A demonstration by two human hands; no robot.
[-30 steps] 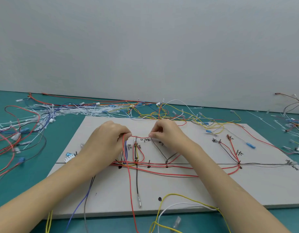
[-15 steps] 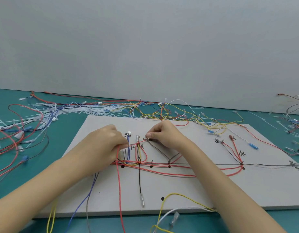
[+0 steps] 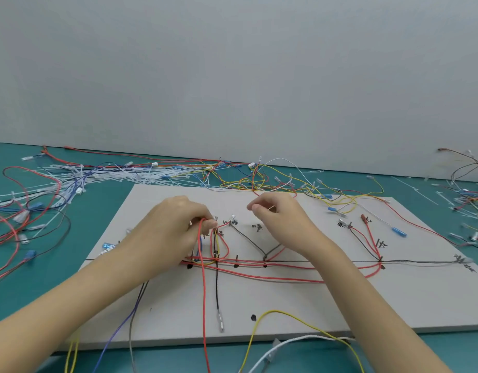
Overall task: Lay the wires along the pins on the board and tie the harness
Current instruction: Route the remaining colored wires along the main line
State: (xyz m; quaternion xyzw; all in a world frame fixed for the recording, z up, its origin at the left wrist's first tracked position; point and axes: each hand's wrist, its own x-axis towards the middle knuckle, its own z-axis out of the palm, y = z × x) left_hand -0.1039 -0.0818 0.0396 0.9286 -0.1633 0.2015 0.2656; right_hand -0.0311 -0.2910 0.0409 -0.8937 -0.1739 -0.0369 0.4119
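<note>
A pale grey board (image 3: 394, 300) lies on the teal table, with black pins and marks along a drawn line. Red, black and grey wires (image 3: 286, 265) run along that line. My left hand (image 3: 176, 230) pinches a red wire (image 3: 204, 292) near its upper end; the wire drops down off the board's front edge. My right hand (image 3: 280, 219) hovers over the board with curled fingers, apart from the wires; whether it holds something thin I cannot tell. A black wire with a metal terminal (image 3: 220, 320) hangs toward the front.
Loose wires and white cable ties (image 3: 111, 176) pile up behind the board and to the left. More wires (image 3: 469, 195) lie at the far right. A yellow wire (image 3: 286, 316) and a white one (image 3: 299, 340) loop over the front edge. A grey wall stands behind.
My right hand has let go of the wire end by the grey branch and lifted up and right. My left hand keeps its hold on the red wire.
</note>
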